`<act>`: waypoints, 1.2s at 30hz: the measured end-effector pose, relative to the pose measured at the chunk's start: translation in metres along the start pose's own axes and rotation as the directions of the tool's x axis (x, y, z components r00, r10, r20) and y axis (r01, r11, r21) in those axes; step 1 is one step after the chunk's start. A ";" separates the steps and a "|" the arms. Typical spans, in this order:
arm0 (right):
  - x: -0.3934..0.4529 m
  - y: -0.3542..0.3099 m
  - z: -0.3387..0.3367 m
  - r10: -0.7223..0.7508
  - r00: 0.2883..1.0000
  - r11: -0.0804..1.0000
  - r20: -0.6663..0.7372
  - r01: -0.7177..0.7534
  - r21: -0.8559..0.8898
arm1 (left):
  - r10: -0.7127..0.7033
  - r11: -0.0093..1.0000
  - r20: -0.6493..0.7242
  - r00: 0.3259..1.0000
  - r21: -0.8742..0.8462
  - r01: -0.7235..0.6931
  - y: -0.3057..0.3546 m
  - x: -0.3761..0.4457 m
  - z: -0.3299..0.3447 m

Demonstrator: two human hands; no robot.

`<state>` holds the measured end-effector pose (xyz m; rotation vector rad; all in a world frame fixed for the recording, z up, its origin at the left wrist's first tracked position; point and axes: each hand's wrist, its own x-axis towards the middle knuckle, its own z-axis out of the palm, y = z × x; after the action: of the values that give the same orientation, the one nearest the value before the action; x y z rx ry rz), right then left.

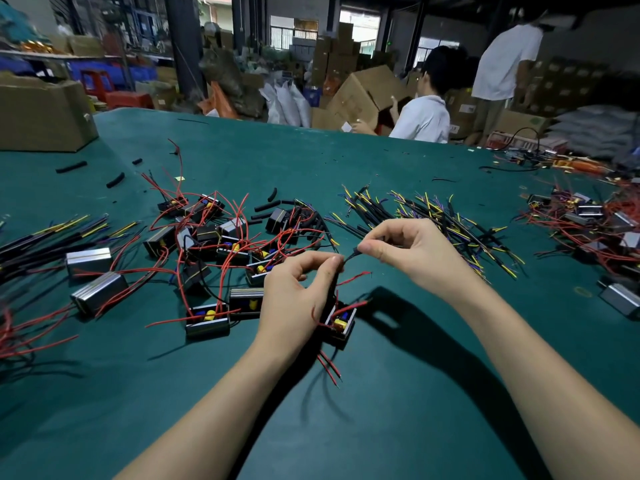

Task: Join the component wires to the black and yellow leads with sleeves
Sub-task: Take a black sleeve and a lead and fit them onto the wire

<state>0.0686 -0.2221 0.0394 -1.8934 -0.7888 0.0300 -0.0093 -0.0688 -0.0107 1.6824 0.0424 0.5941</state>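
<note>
My left hand (294, 299) holds a small black component box (341, 325) with a yellow part and red wires, lifted just above the green table (398, 393), and pinches a black wire at its fingertips. My right hand (405, 251) pinches the other end of that short black sleeve or wire (349, 257) between thumb and forefinger. Two red wires (330, 367) hang below the box. A pile of black and yellow leads (436, 220) lies behind my right hand.
Several more component boxes with red wires (214, 244) lie to the left, black sleeves (266, 206) behind them. More leads (52, 233) at far left, another heap (588, 230) at far right. A cardboard box (41, 112) stands back left; two people work beyond the table.
</note>
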 end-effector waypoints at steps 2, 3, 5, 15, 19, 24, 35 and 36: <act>0.000 0.002 0.000 0.022 1.000 0.999 0.006 -0.022 0.046 | -0.019 0.999 0.007 1.000 -0.033 0.019 0.000 0.000 -0.001; 0.000 0.003 0.002 0.032 0.999 0.996 0.019 -0.033 0.079 | -0.020 0.999 0.009 1.000 -0.044 0.021 0.001 0.000 -0.001; 0.000 0.006 0.006 0.042 0.997 0.989 0.058 -0.050 0.139 | 0.002 0.999 0.010 1.000 -0.043 -0.002 0.001 0.000 -0.001; -0.003 0.012 0.015 0.061 0.990 0.974 0.131 -0.088 0.210 | 0.042 0.999 0.047 0.998 -0.004 -0.041 -0.002 0.000 -0.001; -0.004 0.017 0.009 0.095 0.987 0.926 0.128 -0.135 0.353 | -0.008 1.000 0.044 0.999 -0.005 0.009 -0.002 0.001 -0.003; -0.003 0.020 0.009 0.090 0.992 0.902 0.083 -0.117 0.416 | 0.044 0.995 0.026 0.999 0.091 -0.046 0.001 0.000 -0.003; -0.003 0.017 0.017 0.157 0.987 0.853 -0.040 -0.115 0.510 | 0.190 0.872 0.084 0.978 0.444 -0.208 0.002 0.000 -0.005; -0.004 0.016 0.018 0.154 0.988 0.849 -0.032 -0.116 0.516 | 0.192 0.882 0.092 0.977 0.421 -0.212 0.003 -0.001 -0.006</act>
<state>0.0675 -0.2133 0.0162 -1.4240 -0.5276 0.2376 -0.0138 -0.0649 -0.0078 2.1486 -0.0414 0.7394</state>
